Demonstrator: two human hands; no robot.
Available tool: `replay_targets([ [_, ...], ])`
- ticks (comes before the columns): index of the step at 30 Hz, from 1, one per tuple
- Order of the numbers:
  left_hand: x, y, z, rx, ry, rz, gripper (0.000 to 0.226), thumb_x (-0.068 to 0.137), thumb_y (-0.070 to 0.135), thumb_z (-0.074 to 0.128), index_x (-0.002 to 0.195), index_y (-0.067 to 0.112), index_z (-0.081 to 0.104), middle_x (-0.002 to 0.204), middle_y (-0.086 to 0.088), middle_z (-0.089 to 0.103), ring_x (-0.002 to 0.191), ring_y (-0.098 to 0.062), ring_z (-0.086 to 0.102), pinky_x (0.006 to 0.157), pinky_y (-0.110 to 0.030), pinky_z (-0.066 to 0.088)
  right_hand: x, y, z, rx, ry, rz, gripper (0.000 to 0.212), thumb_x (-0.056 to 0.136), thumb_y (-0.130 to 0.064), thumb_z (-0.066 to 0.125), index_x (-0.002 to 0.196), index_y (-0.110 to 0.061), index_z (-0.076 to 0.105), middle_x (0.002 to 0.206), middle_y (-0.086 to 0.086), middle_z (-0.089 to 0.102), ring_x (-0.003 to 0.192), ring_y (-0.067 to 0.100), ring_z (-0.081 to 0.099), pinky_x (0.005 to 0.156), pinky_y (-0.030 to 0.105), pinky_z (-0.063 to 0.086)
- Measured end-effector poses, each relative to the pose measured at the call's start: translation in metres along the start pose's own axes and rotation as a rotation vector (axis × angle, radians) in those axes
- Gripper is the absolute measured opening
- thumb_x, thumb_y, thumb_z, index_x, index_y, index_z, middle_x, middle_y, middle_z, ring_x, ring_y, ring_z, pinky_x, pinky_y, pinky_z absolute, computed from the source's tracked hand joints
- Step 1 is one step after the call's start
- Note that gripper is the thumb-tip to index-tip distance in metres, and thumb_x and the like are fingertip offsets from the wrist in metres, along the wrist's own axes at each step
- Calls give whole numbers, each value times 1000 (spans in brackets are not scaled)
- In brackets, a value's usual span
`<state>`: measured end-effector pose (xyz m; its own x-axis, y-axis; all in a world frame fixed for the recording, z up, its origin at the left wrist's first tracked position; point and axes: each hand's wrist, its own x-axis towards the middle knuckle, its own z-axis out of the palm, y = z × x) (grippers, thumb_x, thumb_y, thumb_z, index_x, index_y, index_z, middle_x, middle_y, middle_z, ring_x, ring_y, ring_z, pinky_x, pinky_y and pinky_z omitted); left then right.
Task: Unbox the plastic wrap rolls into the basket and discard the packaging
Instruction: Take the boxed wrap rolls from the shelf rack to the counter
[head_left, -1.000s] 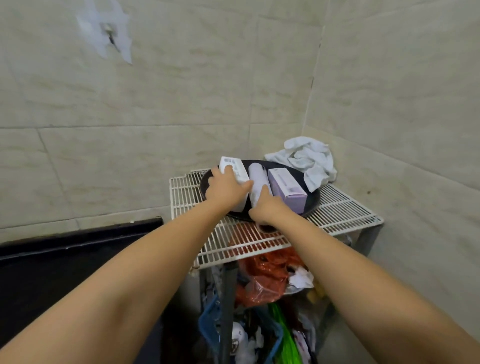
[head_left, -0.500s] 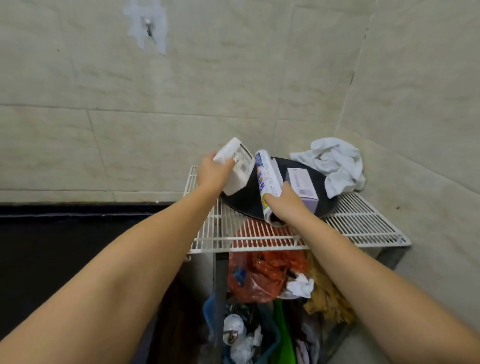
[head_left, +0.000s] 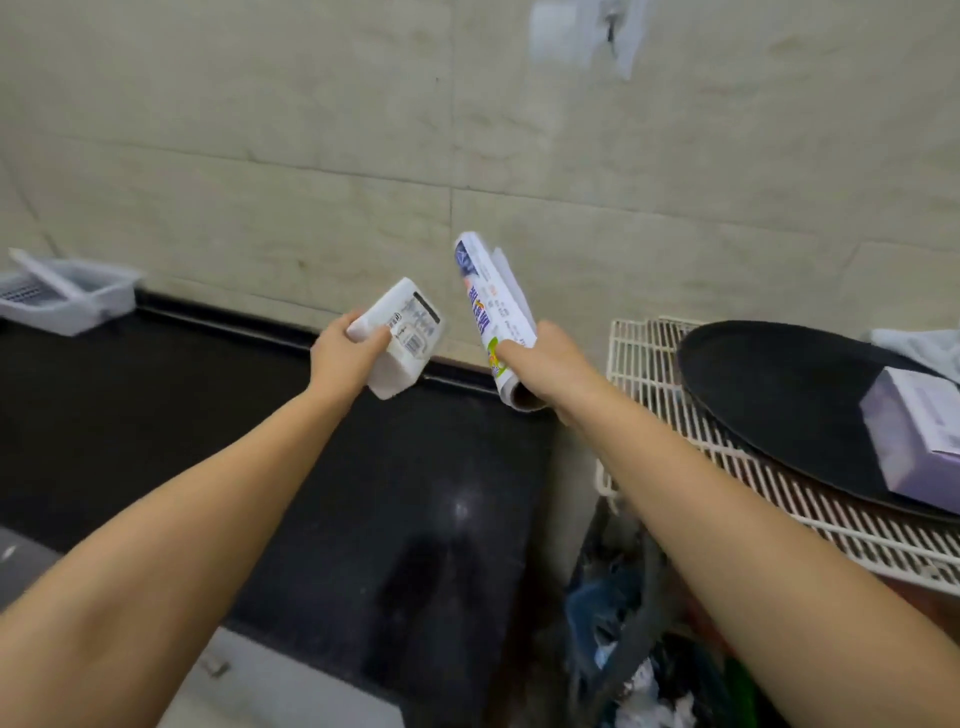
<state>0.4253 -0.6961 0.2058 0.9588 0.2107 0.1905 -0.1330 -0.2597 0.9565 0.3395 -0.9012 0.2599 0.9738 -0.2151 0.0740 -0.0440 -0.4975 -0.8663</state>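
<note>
My left hand grips a white box with a barcode, held in the air over the black countertop. A wrapped plastic wrap roll with printed blue text sits in my right hand, tilted up and to the left, its open tube end low. A purple box lies on the black round tray on the white wire rack at the right. A white plastic basket stands far left on the counter against the wall.
The tiled wall runs behind the counter. A white cloth lies at the tray's far edge. Under the rack, bags and crumpled rubbish fill the floor space. A pale surface borders the counter's near edge.
Both hands lifted the white box and the roll off the tray and carried them left, over the counter. The view swung left, and the basket came into sight.
</note>
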Motion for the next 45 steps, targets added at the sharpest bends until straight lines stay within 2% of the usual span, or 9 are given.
replay_targets([
  [6,25,-111,-76,227,-44,-106,32,79,29,59,110,21,61,102,-3,66,89,-21,63,73,-34,51,26,40,143,-85,-189,227,46,86,-23,53,125,-1,45,127,17,55,98,28,56,66,25,40],
  [8,30,-143,-92,338,-90,-72,32,76,35,57,106,24,61,102,-4,66,86,-22,65,70,-34,53,26,65,181,-211,-234,275,56,87,-27,50,134,-2,33,134,19,47,110,33,54,76,29,41],
  [11,31,-189,-103,552,-130,-42,49,81,38,58,127,25,48,125,-5,50,98,-25,60,79,-31,43,17,97,226,-382,-282,294,73,90,-31,47,147,-7,9,143,20,33,118,38,48,89,36,42],
  [19,5,-257,-109,569,-267,94,69,83,29,64,142,26,27,140,-3,29,110,-17,47,82,-27,43,-12,146,271,-639,-252,89,71,92,-29,47,148,-15,7,145,9,32,126,27,38,101,40,39],
  [24,12,-250,-112,675,-277,126,69,80,36,65,140,23,32,144,-9,30,124,-28,41,95,-43,46,-6,144,268,-576,-286,146,75,87,-36,51,147,-23,8,143,8,33,124,28,41,102,42,38],
  [29,26,-221,-111,732,-239,207,64,84,44,56,139,19,36,145,-15,34,129,-32,37,110,-49,29,9,123,246,-439,-239,177,79,85,-55,48,147,-30,6,149,7,27,133,29,35,106,48,35],
  [34,48,-158,-71,609,-266,329,54,89,31,56,137,12,41,138,-12,44,126,-26,44,107,-43,33,37,89,184,-369,-70,99,67,93,-49,39,148,-26,11,152,10,25,134,29,35,103,43,38],
  [41,31,-33,57,402,-423,578,43,92,26,52,132,12,47,126,-12,55,119,-29,49,94,-41,43,43,54,14,-395,249,-16,48,96,-33,42,139,-13,37,140,15,42,123,28,47,101,34,37],
  [45,-6,38,139,279,-562,709,42,94,29,48,133,13,44,130,-10,53,121,-24,48,99,-41,41,21,60,-102,-519,415,17,42,95,-32,41,130,-11,49,134,15,49,117,29,51,95,37,42],
])
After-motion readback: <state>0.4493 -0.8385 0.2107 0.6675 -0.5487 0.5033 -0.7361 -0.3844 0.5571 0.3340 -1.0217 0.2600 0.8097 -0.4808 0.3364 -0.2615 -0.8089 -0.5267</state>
